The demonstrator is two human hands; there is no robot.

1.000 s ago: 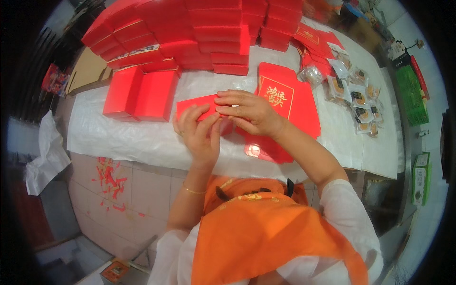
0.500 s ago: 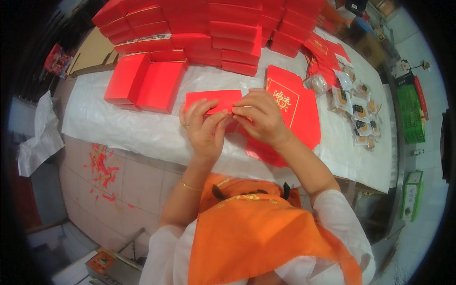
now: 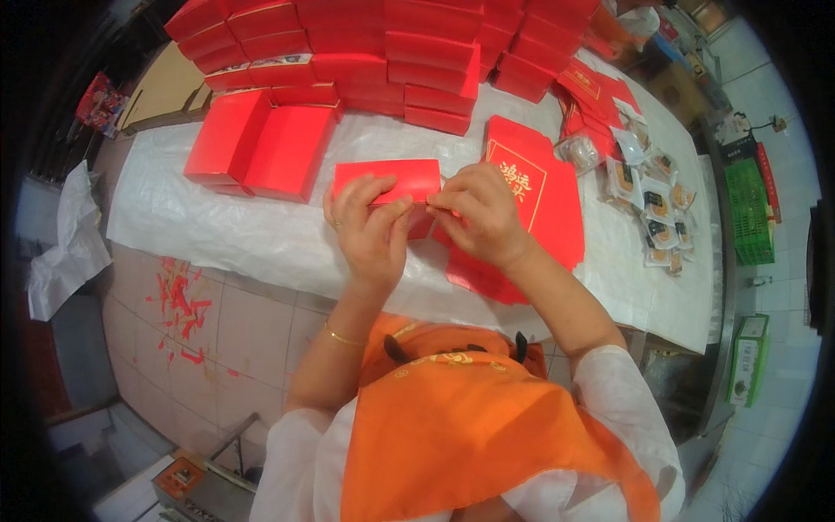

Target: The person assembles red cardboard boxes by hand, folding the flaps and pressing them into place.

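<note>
Fingers (image 3: 355, 198) grasping the red box (image 3: 416, 180): left hand (image 3: 372, 239) clasping its left end, right hand (image 3: 487, 217) pinching its near right corner. It's between them; flat cartons (image 3: 548, 217) crowd the right, bare white sheet (image 3: 261, 235) opens leftward, front edge near.

A white plastic sheet (image 3: 217, 209) covers the worktop (image 3: 644, 291), bearing stacked red cardboard boxes (image 3: 348, 65) along its far side, two more red boxes (image 3: 294, 143) nearer left, flat gold-printed red cartons (image 3: 557, 213) towards the right and clear packets (image 3: 658, 204) further right. Red scraps (image 3: 180, 304) litter the tiled floor (image 3: 248, 331)
</note>
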